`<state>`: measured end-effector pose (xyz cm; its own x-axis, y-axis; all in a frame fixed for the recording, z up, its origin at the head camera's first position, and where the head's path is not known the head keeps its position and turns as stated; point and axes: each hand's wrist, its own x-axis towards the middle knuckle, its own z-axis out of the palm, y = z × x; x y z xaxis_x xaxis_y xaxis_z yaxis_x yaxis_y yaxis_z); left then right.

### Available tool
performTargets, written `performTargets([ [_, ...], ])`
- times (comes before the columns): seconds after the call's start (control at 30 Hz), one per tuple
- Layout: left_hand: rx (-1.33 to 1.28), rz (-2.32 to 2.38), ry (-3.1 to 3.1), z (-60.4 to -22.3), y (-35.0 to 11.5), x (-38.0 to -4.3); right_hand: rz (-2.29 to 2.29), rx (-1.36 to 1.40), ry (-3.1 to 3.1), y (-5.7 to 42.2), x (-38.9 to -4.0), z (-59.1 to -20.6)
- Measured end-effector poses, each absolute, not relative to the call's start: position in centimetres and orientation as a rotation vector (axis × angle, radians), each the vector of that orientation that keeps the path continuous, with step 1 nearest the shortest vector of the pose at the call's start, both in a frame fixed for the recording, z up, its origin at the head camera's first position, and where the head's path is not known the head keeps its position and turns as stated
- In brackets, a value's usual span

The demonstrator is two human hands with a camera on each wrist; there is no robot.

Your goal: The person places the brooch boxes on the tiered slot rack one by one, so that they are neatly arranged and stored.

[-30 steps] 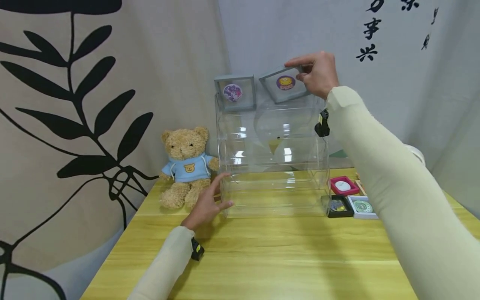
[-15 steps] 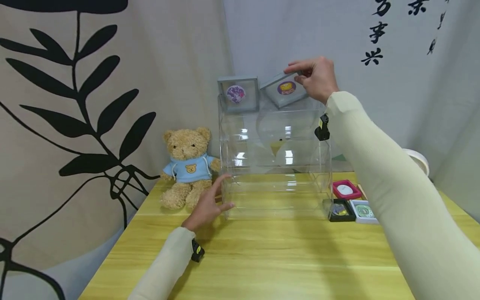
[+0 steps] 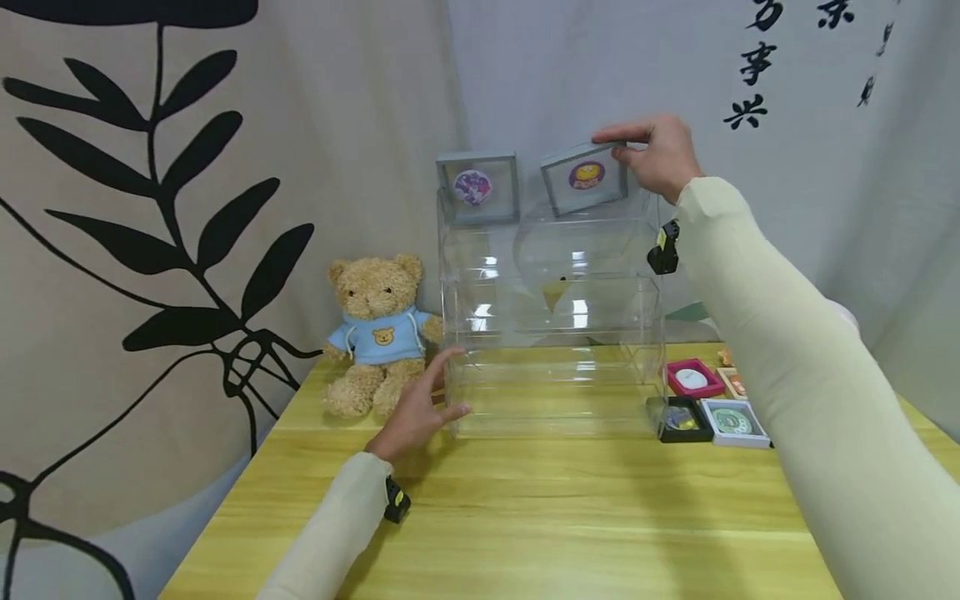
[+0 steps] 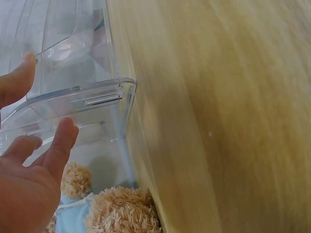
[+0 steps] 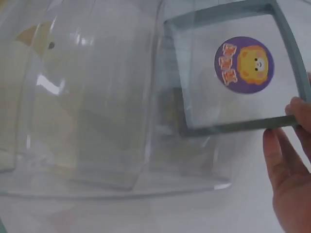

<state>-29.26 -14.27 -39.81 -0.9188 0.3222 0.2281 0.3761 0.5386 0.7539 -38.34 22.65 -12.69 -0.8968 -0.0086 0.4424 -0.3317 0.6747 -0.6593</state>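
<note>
My right hand (image 3: 662, 157) pinches a corner of a grey square display frame (image 3: 558, 196). A round purple badge (image 5: 244, 65) with a yellow cartoon animal shows behind the frame's clear face. Slightly tilted, the frame is at the top tier of a clear tiered display rack (image 3: 551, 358); whether it bears on the rack, I cannot tell. To its left, a matching grey frame (image 3: 480, 217) with a purple badge stands upright on the same tier. My left hand (image 3: 414, 412) is at the rack's lower left side, thumb and extended fingers (image 4: 60, 148) spread on either side of the side panel.
A teddy bear (image 3: 382, 337) in a blue top sits left of the rack. Right of it lie small framed items, among them a pink frame (image 3: 693, 379), a black one (image 3: 684, 421) and a white one (image 3: 733, 423). My right sleeve (image 3: 817, 375) covers part of that side.
My right hand has carried the grey frame to the right, away from the other frame, and it tilts the opposite way now. The left hand keeps its place at the rack's side.
</note>
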Motion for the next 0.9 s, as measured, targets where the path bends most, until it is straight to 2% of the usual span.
performTargets([
  [0.3,-0.615,-1.341,-2.702,-39.9,-14.3,-29.2,0.976,0.209,-2.483,23.5,-39.0,-14.7],
  [0.57,-0.597,-1.397,-2.704,-39.4,-14.5,-29.3,0.553,0.367,-2.589,23.1,-39.3,-14.9],
  [0.73,-0.603,-1.38,-2.721,-39.5,-14.6,-29.3,0.309,0.286,-2.694,23.1,-39.1,-16.2],
  [0.9,-0.641,-1.362,-2.706,-39.9,-14.4,-29.5,0.314,0.258,-2.651,23.9,-37.9,-17.4],
])
